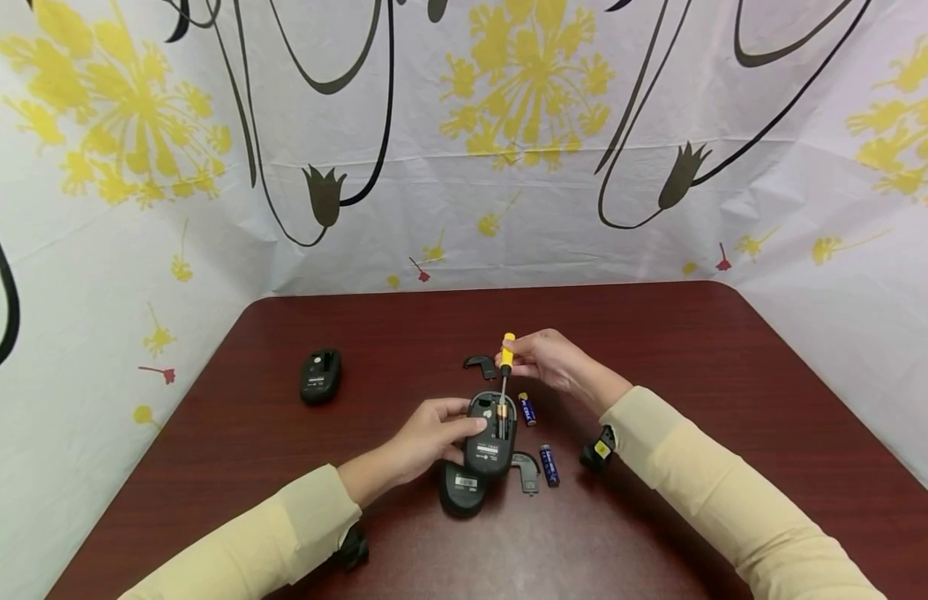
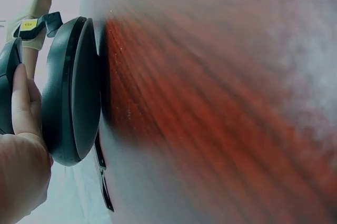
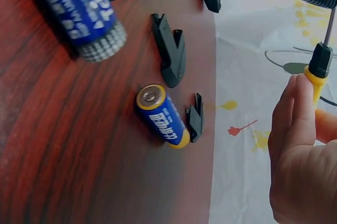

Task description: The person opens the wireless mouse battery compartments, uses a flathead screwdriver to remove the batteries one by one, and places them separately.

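Note:
My left hand point(image 1: 432, 435) grips a black computer mouse point(image 1: 488, 457), underside up, thumb across its base. The mouse's battery slot is uncovered and faces up. Between thumb and fingers, my right hand point(image 1: 555, 363) holds a small yellow-handled screwdriver point(image 1: 508, 356), its shaft pointing down into that slot. Below the held mouse, another black mouse point(image 1: 461, 497) lies underside up on the table, partly hidden by it. Two blue batteries point(image 1: 527, 409) point(image 3: 79, 11) lie to the right. Two black battery covers point(image 1: 480, 364) point(image 1: 527, 475) rest close by, one beyond the mouse and one beside it.
A third black mouse point(image 1: 320, 377) lies underside up at the left of the dark red-brown wooden table point(image 1: 388, 333). Behind the table's far edge hangs a white cloth point(image 1: 448, 192) printed with yellow flowers.

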`<act>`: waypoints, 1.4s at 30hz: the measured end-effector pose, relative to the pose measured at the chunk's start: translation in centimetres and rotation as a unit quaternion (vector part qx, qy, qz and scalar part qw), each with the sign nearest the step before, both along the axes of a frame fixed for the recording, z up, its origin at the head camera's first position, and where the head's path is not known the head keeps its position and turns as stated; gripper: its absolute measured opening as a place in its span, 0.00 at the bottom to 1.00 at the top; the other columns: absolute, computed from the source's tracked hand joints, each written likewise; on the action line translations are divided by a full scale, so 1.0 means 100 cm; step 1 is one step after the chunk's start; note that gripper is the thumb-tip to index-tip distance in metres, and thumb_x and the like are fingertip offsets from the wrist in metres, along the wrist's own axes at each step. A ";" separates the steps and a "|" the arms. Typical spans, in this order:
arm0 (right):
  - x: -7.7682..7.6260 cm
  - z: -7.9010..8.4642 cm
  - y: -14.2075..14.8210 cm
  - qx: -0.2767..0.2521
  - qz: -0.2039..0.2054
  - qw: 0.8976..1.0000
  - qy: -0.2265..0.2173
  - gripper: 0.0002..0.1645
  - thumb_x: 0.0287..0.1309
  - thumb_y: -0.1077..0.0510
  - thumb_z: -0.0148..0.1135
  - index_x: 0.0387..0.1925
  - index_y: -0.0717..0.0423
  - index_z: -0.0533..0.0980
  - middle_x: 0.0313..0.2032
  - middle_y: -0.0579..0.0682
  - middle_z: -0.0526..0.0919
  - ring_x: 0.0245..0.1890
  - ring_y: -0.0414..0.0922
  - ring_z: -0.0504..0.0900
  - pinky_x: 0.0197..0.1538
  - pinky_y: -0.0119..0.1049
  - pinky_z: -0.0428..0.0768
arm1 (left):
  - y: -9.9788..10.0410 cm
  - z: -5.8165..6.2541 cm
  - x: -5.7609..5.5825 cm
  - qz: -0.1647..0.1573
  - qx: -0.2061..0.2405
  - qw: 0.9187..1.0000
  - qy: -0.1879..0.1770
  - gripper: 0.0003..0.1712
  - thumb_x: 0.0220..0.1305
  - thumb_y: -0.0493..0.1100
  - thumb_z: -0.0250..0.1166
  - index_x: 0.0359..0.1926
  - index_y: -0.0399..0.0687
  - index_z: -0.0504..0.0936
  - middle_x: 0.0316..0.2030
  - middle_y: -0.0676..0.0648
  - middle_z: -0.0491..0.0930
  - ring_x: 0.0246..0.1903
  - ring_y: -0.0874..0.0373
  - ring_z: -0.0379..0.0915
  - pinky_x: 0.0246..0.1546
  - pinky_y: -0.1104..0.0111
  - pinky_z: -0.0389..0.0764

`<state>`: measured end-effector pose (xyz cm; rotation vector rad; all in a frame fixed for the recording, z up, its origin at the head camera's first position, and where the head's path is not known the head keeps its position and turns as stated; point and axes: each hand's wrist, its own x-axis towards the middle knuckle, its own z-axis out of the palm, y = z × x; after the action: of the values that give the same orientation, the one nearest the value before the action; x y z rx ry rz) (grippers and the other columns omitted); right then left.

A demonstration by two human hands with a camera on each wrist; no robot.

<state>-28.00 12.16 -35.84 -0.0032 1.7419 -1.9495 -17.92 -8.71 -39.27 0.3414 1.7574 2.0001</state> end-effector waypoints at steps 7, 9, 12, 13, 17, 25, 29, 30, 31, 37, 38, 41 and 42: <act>0.000 0.003 0.000 -0.001 -0.009 1.000 -0.010 0.20 0.59 0.59 0.54 0.48 0.70 0.69 0.47 0.67 0.72 0.34 0.45 0.80 0.40 0.34 0.77 | 0.000 0.001 -0.001 -0.001 0.000 1.000 0.004 0.23 0.56 0.40 0.61 0.50 0.31 0.71 0.38 0.37 0.77 0.34 0.50 0.77 0.28 0.58 0.79; 0.000 0.002 0.000 0.000 -0.008 1.000 -0.011 0.20 0.59 0.59 0.53 0.48 0.70 0.69 0.48 0.67 0.72 0.34 0.45 0.80 0.40 0.33 0.77 | 0.000 0.001 -0.001 -0.002 0.000 1.000 0.006 0.23 0.55 0.40 0.61 0.50 0.31 0.71 0.38 0.37 0.77 0.34 0.49 0.77 0.28 0.57 0.79; 0.000 0.002 0.000 -0.002 -0.009 1.000 -0.014 0.19 0.59 0.59 0.53 0.48 0.69 0.68 0.47 0.66 0.73 0.33 0.45 0.80 0.39 0.33 0.78 | 0.000 0.001 -0.001 -0.002 0.000 1.000 0.007 0.23 0.55 0.41 0.61 0.50 0.31 0.71 0.37 0.37 0.77 0.34 0.49 0.77 0.28 0.58 0.79; 0.000 0.002 0.000 -0.002 -0.007 1.000 -0.013 0.20 0.59 0.59 0.53 0.48 0.70 0.68 0.46 0.66 0.74 0.33 0.44 0.80 0.39 0.33 0.78 | 0.000 0.001 -0.002 -0.002 -0.001 1.000 0.006 0.23 0.55 0.41 0.62 0.50 0.31 0.71 0.37 0.37 0.78 0.34 0.50 0.77 0.28 0.58 0.79; 0.000 0.003 -0.001 -0.005 -0.006 1.000 -0.016 0.19 0.59 0.59 0.53 0.48 0.68 0.69 0.39 0.61 0.77 0.33 0.44 0.80 0.41 0.34 0.77 | 0.000 0.001 -0.001 -0.001 -0.004 1.000 0.003 0.24 0.55 0.41 0.62 0.50 0.31 0.71 0.37 0.37 0.78 0.33 0.50 0.77 0.27 0.59 0.79; 0.001 0.010 0.000 -0.019 -0.015 1.000 -0.001 0.20 0.59 0.60 0.53 0.49 0.69 0.68 0.39 0.60 0.78 0.38 0.48 0.79 0.44 0.37 0.75 | 0.000 0.003 -0.001 0.002 0.000 1.000 0.000 0.23 0.56 0.41 0.61 0.50 0.32 0.71 0.36 0.37 0.78 0.33 0.50 0.77 0.27 0.59 0.79; 0.001 0.016 0.001 -0.039 -0.027 0.999 0.013 0.23 0.59 0.59 0.53 0.52 0.70 0.65 0.41 0.60 0.78 0.39 0.47 0.79 0.44 0.36 0.75 | 0.000 0.004 -0.002 0.002 -0.001 1.000 0.004 0.23 0.56 0.41 0.61 0.50 0.33 0.71 0.36 0.37 0.78 0.33 0.50 0.77 0.27 0.60 0.80; 0.000 0.018 0.002 -0.045 -0.031 0.998 0.016 0.23 0.59 0.59 0.53 0.52 0.70 0.64 0.41 0.60 0.78 0.40 0.47 0.79 0.44 0.36 0.75 | 0.000 0.005 -0.002 0.001 -0.001 1.000 0.005 0.23 0.56 0.42 0.61 0.50 0.33 0.71 0.36 0.37 0.78 0.33 0.50 0.77 0.26 0.60 0.80; 0.000 0.019 0.002 -0.050 -0.038 0.998 0.018 0.23 0.59 0.59 0.53 0.52 0.69 0.64 0.41 0.60 0.78 0.41 0.47 0.79 0.44 0.35 0.75 | 0.000 0.005 -0.002 0.001 -0.002 1.000 0.006 0.23 0.56 0.42 0.61 0.51 0.33 0.71 0.36 0.37 0.78 0.33 0.51 0.77 0.26 0.61 0.80; -0.002 0.032 0.010 -0.086 -0.066 0.993 0.046 0.22 0.59 0.59 0.53 0.52 0.68 0.64 0.40 0.58 0.78 0.44 0.48 0.77 0.45 0.35 0.75 | 0.000 0.005 -0.001 0.006 0.005 1.000 0.005 0.24 0.56 0.41 0.62 0.51 0.32 0.71 0.36 0.37 0.78 0.33 0.51 0.77 0.26 0.61 0.80; -0.002 0.034 0.012 -0.088 -0.068 0.992 0.053 0.22 0.59 0.59 0.53 0.52 0.67 0.64 0.40 0.57 0.78 0.44 0.48 0.77 0.45 0.35 0.75 | 0.000 0.005 -0.001 0.007 0.006 1.000 0.004 0.24 0.56 0.41 0.62 0.51 0.32 0.71 0.36 0.37 0.78 0.33 0.50 0.77 0.26 0.61 0.80; -0.003 0.041 0.019 -0.083 -0.078 0.991 0.075 0.23 0.57 0.57 0.55 0.52 0.67 0.65 0.43 0.59 0.78 0.45 0.49 0.76 0.44 0.36 0.76 | -0.001 0.005 -0.001 0.013 0.010 1.000 0.002 0.24 0.55 0.41 0.62 0.51 0.32 0.71 0.36 0.37 0.78 0.33 0.50 0.77 0.26 0.60 0.80; -0.004 0.043 0.022 -0.077 -0.082 0.990 0.081 0.24 0.57 0.57 0.56 0.51 0.66 0.65 0.44 0.59 0.77 0.45 0.49 0.76 0.44 0.37 0.76 | -0.001 0.005 -0.001 0.015 0.010 1.000 0.001 0.24 0.55 0.41 0.62 0.51 0.32 0.71 0.36 0.37 0.78 0.33 0.50 0.77 0.27 0.60 0.80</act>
<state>-28.40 14.35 -31.54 -0.0786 1.7348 -2.2555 -18.01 -8.82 -38.75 0.3248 1.7536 2.0403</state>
